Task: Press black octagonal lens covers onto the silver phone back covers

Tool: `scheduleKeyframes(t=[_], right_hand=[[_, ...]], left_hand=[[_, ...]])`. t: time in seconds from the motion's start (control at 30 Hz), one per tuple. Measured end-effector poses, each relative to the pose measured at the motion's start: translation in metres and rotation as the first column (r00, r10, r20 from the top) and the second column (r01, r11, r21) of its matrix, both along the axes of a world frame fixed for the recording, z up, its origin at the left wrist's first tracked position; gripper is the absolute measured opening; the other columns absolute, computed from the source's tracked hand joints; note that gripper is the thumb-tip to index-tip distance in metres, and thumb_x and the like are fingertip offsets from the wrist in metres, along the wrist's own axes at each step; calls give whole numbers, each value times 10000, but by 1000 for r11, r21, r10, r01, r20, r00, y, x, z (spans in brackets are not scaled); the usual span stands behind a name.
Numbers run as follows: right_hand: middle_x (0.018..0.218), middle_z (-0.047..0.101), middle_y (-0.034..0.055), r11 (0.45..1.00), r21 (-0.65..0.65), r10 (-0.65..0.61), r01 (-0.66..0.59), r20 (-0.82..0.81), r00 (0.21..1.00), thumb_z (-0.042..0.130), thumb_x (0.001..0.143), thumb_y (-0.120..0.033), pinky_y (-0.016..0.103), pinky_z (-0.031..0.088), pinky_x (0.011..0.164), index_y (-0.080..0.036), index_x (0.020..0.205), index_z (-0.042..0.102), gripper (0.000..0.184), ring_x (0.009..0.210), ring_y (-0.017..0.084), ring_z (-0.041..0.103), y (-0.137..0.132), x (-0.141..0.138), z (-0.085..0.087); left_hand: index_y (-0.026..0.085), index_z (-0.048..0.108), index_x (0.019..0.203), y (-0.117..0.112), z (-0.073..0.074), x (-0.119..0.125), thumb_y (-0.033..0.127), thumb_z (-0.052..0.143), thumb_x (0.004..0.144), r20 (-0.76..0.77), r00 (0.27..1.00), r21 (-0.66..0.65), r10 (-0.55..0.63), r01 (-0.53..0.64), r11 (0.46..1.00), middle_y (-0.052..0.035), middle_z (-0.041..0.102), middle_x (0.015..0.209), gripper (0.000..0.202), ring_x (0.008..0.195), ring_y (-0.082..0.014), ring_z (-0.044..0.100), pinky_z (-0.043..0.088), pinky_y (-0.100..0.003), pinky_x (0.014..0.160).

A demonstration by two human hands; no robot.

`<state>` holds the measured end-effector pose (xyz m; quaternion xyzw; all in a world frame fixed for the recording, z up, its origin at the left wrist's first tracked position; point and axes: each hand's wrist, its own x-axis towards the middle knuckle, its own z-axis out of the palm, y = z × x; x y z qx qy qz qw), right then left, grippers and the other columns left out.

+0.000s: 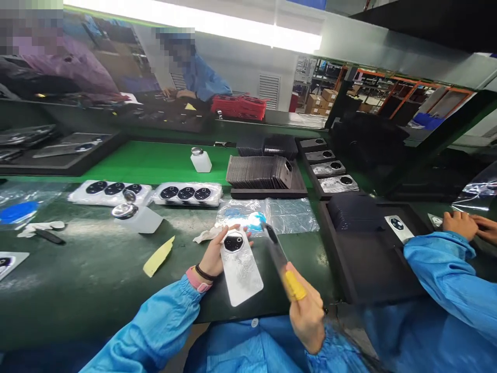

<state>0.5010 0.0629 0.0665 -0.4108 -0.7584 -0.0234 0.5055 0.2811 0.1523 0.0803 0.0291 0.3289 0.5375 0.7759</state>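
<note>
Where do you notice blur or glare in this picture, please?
Head view: motion blur smears the phone back panel in the right hand; head view: the silver panel in the left hand looks crisper; head view: the strip light burns out white, and glare marks the plastic bag.

I am in a factory: a long green table, black trays, phone backs, brown boxes piled up.

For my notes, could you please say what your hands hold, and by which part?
Left hand: a white panel, by its camera end. Right hand: apparently a blurred panel, by its lower end.
</note>
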Motion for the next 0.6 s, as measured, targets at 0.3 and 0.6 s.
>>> scheduleKeyframes(t=[0.3,0.6], right_hand=[[1081,722,112,938,-45,341,-343,295,893,458,913,-163,388,538,966,-118,1170,594,294,1184,223,582,24,-53,-25],[1098,708,100,925,-181,380,-334,446,811,579,885,-427,359,506,942,-131,1157,590,403,1085,206,595,27,-48,-24]], left_hand=[[259,506,1276,-5,0,9,317,535,903,36,998,67,-43,40,997,-71,718,1002,379,871,-243,709,566,-401,759],[245,624,1072,-11,5,10,182,479,874,0,1000,-9,18,-18,1000,-65,731,1000,253,854,-265,713,590,-443,729]])
